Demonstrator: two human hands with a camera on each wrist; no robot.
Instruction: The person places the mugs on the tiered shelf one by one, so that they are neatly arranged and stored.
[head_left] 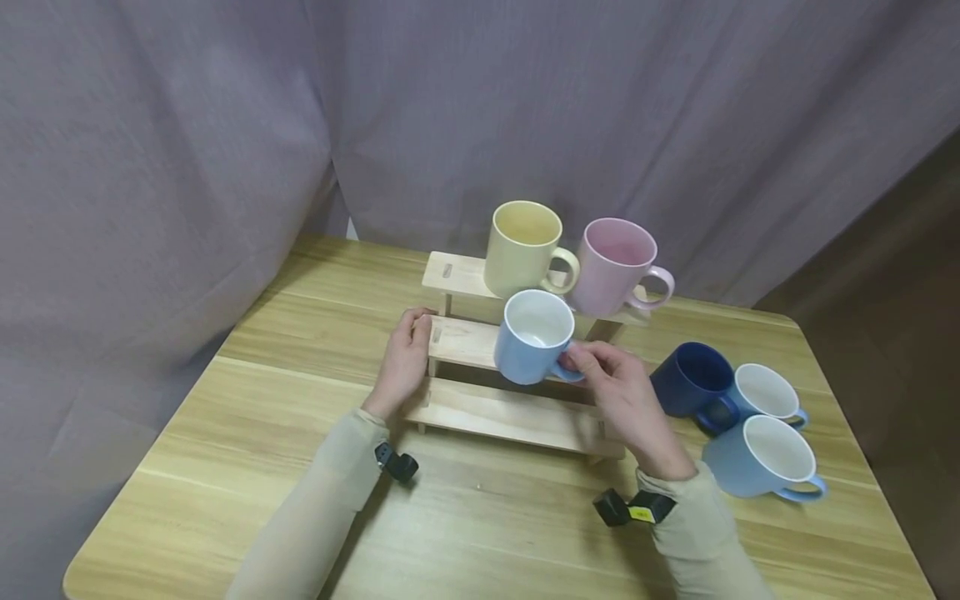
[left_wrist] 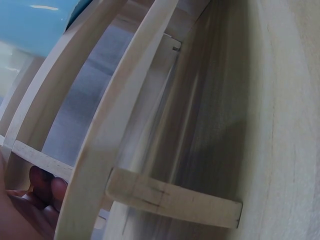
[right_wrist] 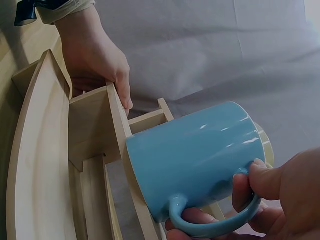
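Note:
A light blue mug with a white inside stands upright at the middle step of a three-step wooden rack. My right hand pinches its handle, thumb on top and fingers passing through the loop in the right wrist view. The mug's base meets the edge of the middle board there. My left hand grips the left end of that same board; in the left wrist view its curled fingers show beneath the wood. On the top step sit a yellow mug and a pink mug, handles to the right.
Right of the rack, a dark blue mug and two light blue mugs, one behind and one nearer, are grouped close together on the wooden table. A grey curtain hangs behind the table.

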